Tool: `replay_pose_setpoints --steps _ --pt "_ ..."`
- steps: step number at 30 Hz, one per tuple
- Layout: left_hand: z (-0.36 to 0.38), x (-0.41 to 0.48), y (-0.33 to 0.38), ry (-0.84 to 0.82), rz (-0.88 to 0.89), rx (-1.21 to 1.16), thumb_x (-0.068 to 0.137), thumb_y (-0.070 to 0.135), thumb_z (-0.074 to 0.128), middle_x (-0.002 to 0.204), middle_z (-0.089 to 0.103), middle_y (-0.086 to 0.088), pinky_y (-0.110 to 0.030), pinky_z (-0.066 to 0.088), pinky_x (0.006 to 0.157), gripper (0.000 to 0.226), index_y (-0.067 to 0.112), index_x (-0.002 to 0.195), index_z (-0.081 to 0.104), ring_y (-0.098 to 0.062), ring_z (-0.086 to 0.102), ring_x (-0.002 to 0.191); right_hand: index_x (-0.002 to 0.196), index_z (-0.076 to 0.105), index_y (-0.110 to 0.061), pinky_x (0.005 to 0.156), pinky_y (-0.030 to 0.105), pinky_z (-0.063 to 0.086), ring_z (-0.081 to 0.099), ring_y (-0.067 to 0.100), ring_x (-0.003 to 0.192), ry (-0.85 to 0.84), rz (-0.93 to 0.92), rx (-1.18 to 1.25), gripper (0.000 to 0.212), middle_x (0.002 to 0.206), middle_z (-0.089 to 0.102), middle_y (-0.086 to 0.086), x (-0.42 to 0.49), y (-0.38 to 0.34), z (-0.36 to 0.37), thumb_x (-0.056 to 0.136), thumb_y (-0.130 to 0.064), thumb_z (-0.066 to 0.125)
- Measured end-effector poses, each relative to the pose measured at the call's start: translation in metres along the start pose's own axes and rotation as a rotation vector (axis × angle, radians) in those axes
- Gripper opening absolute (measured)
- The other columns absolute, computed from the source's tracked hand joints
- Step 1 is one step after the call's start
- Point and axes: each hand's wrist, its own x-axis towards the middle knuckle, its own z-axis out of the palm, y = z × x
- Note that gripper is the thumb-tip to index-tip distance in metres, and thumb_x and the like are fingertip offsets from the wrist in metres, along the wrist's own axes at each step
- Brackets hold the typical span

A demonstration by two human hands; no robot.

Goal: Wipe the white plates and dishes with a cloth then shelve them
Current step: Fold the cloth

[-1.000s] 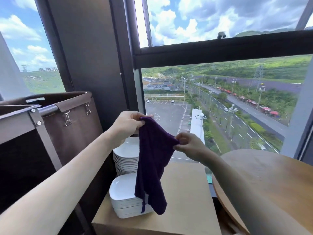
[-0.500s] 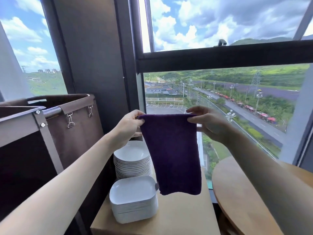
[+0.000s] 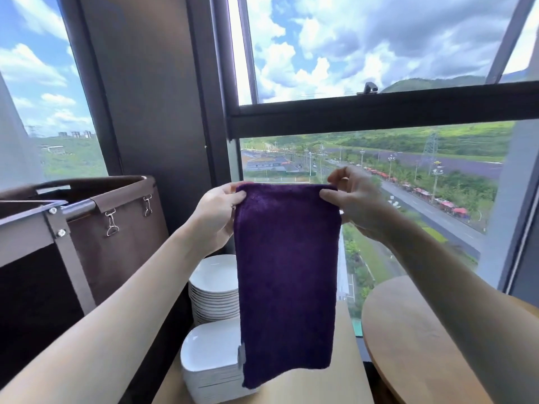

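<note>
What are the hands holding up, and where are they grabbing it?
A purple cloth. The left hand pinches its top left corner and the right hand pinches its top right corner, so it hangs flat.

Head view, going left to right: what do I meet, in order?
Brown fabric cart → left hand → purple cloth → right hand → round wooden table.
</note>
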Motion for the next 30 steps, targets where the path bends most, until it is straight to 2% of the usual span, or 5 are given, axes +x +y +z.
replay_pose_setpoints --steps 3,7,22,26,30 --pt "0.005 0.006 0.026 -0.008 0.067 -0.090 0.109 0.000 0.035 0.084 0.075 -0.004 -0.022 0.054 0.055 0.035 0.010 0.109 0.068 -0.010 0.067 0.061 0.111 0.056 -0.012 0.053 0.032 0.055 0.064 0.015 0.073 0.031 -0.018 0.234 0.020 0.100 0.063 0.008 0.014 -0.028 -0.008 0.096 -0.007 0.069" --pt "0.007 0.021 0.062 -0.027 0.085 -0.164 0.108 -0.001 0.030 0.071 0.073 -0.004 -0.022 0.057 0.059 0.043 0.005 0.098 0.071 -0.012 0.069 0.059 0.126 0.067 -0.004 0.091 0.041 0.060 0.071 0.026 0.107 -0.297 0.135 0.427 0.048 0.126 0.070 0.014 -0.005 0.000 -0.007 0.090 -0.036 0.068" --pt "-0.052 0.018 -0.098 0.297 -0.341 -0.127 0.109 0.009 0.042 0.041 0.050 0.005 -0.017 0.043 0.039 0.035 0.009 0.076 0.053 -0.006 0.046 0.034 0.088 0.081 -0.005 0.071 0.033 0.062 0.073 0.026 0.075 -0.241 0.406 0.547 0.013 0.093 0.075 0.019 -0.070 0.073 0.049 0.088 -0.009 0.068" --pt "-0.033 -0.007 -0.150 0.259 -0.483 -0.287 0.108 0.016 0.047 0.057 0.064 -0.006 -0.024 0.056 0.048 0.026 -0.003 0.100 0.063 -0.015 0.063 0.046 0.093 0.073 0.001 0.064 0.031 0.061 0.071 0.024 0.070 -0.228 0.428 0.590 0.014 0.086 0.073 0.016 -0.071 0.074 0.057 0.095 -0.008 0.064" --pt "-0.005 -0.049 -0.188 0.124 -0.663 -0.375 0.095 0.031 0.063 0.075 0.059 -0.004 -0.032 0.046 0.062 0.021 0.016 0.081 0.066 -0.022 0.061 0.064 0.095 0.069 0.003 0.061 0.031 0.060 0.070 0.024 0.067 -0.224 0.469 0.573 0.011 0.082 0.071 0.016 -0.071 0.077 0.064 0.096 -0.006 0.062"
